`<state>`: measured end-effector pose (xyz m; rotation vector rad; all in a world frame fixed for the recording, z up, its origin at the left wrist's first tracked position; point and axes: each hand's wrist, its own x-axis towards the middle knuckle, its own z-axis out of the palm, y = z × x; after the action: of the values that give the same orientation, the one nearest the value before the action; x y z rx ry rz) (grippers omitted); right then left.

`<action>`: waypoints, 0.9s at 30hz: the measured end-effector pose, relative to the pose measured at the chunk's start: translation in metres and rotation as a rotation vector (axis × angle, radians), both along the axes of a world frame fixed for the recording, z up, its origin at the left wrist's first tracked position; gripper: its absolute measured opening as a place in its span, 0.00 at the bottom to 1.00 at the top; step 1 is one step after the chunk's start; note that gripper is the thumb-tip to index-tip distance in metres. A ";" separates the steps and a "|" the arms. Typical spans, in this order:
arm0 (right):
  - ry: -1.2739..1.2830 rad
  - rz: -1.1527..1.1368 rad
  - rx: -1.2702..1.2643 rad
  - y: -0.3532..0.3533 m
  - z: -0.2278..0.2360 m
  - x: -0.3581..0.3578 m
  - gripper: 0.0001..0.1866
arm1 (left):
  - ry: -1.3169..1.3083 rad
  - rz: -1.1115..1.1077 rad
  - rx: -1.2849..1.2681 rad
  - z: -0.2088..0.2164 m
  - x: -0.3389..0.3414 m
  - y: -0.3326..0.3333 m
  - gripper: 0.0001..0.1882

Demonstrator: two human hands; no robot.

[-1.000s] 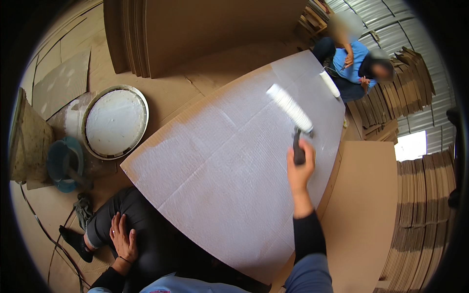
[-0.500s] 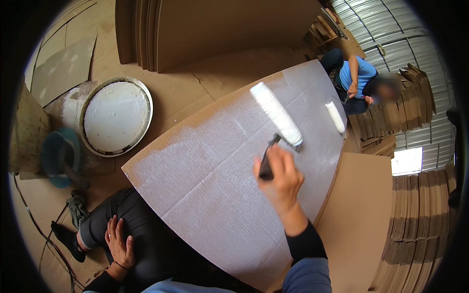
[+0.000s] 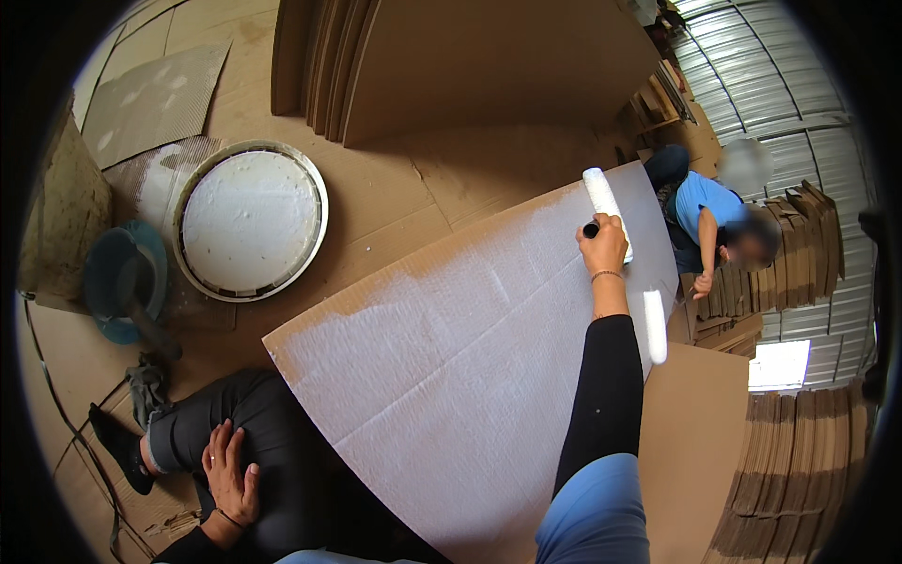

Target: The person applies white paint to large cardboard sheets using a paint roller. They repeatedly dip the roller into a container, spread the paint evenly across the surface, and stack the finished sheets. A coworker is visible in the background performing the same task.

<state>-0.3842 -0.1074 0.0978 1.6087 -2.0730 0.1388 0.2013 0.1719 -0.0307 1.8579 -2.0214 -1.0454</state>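
My right hand (image 3: 602,246) grips the dark handle of a paint roller (image 3: 599,191). The roller's white sleeve lies on the far right part of a large cardboard sheet (image 3: 442,376), most of which wears a white wet-looking coat. Bare brown cardboard shows along the sheet's far left edge. My left hand (image 3: 228,477) rests on my dark-trousered leg with its fingers stretched out, holding nothing. A second white paint roller (image 3: 655,327) is at the sheet's right edge, near a co-worker's hand (image 3: 702,285).
On the left stand a round pan (image 3: 320,211) of white paint and a teal basin (image 3: 160,273) with a long tool in it. Large cardboard sheets (image 3: 489,66) stand upright at the back. A co-worker (image 3: 705,202) crouches at far right; cardboard stacks (image 3: 789,470) stand at right.
My right hand has pushed the roller away and to the right across the sheet, and my arm is stretched further. The co-worker's roller is now at the sheet's edge. My left hand stays put.
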 end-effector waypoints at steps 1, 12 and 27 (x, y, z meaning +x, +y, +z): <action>0.035 0.096 0.017 0.005 0.002 0.008 0.15 | 0.003 -0.004 -0.010 0.000 0.000 0.000 0.34; -0.003 0.843 0.242 0.198 0.082 0.261 0.16 | 0.014 -0.026 -0.034 -0.005 0.001 0.004 0.33; 0.121 0.481 0.324 0.107 0.030 0.195 0.14 | 0.148 -0.018 -0.082 -0.008 0.011 0.007 0.30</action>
<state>-0.1890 0.0000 0.1282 2.2321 -1.6443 -0.1354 0.2120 0.1784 -0.0391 1.6732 -1.9687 -1.0551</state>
